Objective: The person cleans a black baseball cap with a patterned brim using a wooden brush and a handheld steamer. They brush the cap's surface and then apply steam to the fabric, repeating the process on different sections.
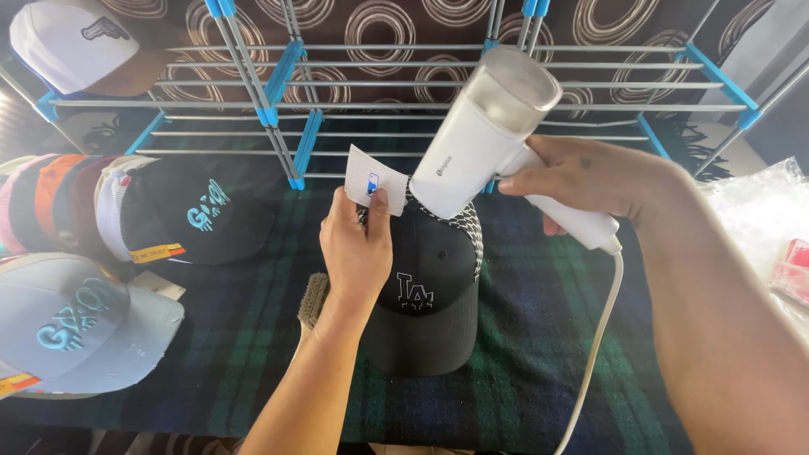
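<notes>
Head view, looking down on a counter (pixel 539 354) covered with a dark green and blue plaid cloth.

Left hand (pixel 358 253): fingers pinched shut on a small white card tag (pixel 376 179) with a little blue mark, held upright just above the crown of a black cap (pixel 425 295). The cap sits mid-counter, brim toward the viewer, white embroidered emblem on the front, a black-and-white patterned rear panel partly hidden behind the tag and tool.

Right hand (pixel 590 181): fingers wrapped around the handle of a white handheld steamer (pixel 484 135), its head tilted down and touching or nearly touching the cap's top; contact hard to tell. A white cord (pixel 600 337) runs from the handle down out of frame.

A brown bristly thing (pixel 314 299) peeks out beside the left wrist, mostly hidden.

Left side: black cap with teal lettering (pixel 198 215) and a yellow strip label on its brim, a stack of caps behind it cut off by the edge, grey cap with teal lettering (pixel 80 324). White cap (pixel 76 46) on the wire rack (pixel 404 84) with blue joints. Clear plastic bags (pixel 763 219) at right, contents unclear.
</notes>
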